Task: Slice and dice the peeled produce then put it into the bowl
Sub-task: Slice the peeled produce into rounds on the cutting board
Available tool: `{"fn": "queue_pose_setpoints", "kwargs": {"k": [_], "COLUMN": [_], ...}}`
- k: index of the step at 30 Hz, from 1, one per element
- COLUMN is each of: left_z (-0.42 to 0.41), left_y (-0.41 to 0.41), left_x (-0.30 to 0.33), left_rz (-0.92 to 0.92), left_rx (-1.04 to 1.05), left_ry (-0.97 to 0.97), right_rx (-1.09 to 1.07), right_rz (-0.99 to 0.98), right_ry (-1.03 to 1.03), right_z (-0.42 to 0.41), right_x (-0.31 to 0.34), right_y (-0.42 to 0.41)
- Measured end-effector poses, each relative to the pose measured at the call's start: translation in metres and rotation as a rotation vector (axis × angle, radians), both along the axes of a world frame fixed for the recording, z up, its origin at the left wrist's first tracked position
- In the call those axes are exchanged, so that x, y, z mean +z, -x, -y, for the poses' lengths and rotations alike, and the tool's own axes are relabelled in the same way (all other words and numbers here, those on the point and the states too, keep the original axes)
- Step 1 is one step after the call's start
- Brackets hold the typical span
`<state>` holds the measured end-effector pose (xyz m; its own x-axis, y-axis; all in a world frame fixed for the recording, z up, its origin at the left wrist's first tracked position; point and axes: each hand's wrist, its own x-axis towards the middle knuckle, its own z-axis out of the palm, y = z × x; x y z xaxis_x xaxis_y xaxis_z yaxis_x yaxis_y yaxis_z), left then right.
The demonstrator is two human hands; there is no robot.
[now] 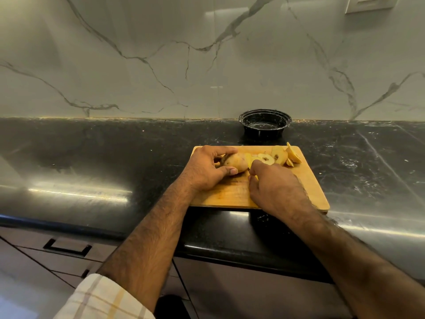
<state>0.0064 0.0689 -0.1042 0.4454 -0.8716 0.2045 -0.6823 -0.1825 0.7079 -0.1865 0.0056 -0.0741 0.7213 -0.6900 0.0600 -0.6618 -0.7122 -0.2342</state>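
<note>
Black counter (115, 157) runs the full width, marble wall behind, drawers under the front edge. On it a wooden cutting board (308, 187) sits right of centre, and I see the black bowl (264, 125) past the board's far edge, near it but not touching, nothing inside that I can make out. Both my arms come in from below; a checked sleeve (103, 298) shows on the left one. The peeled produce (236, 163), looks like a potato with some dark spots, lies on the far half of the board with its long axis running left to right. My left hand (207, 169) grips its left end, fingers curled over the top and thumb against the near side. My right hand (276, 187) is just right of that, fingers closed around what I take to be a knife handle, but the blade is hidden and I can't confirm it. Cut slices (266, 158) lie flat to the right of the uncut part, more pieces (292, 157) piled toward the far right corner. So the uncut length lies left of the right hand, under the left: I'd judge the next cut goes across the long axis, working leftward toward the left fingers. Slicing is partway; dicing and the bowl transfer are not yet done.
</note>
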Motion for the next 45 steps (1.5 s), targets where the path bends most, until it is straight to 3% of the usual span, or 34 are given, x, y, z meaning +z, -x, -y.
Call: {"fn": "queue_pose_setpoints", "kwargs": {"k": [7,14,33,45], "left_z": [0.0,0.001,0.001,0.002], "left_y": [0.0,-0.004,0.0,0.004], "left_x": [-0.002,-0.007,-0.007,-0.007], "left_rz": [0.01,0.078,0.136,0.154], "left_rx": [-0.003,-0.056,-0.039,-0.021], "left_ry": [0.006,0.003,0.058,0.047], "right_rx": [0.105,-0.039,-0.043,-0.03], "right_rz": [-0.129,0.321,0.312,0.193], "right_ry": [0.077,0.042,-0.073,-0.036], "right_z": [-0.003,0.017,0.023,0.016], "right_x": [-0.007,-0.001,0.01,0.017], "right_y": [0.01,0.011,-0.03,-0.026]}}
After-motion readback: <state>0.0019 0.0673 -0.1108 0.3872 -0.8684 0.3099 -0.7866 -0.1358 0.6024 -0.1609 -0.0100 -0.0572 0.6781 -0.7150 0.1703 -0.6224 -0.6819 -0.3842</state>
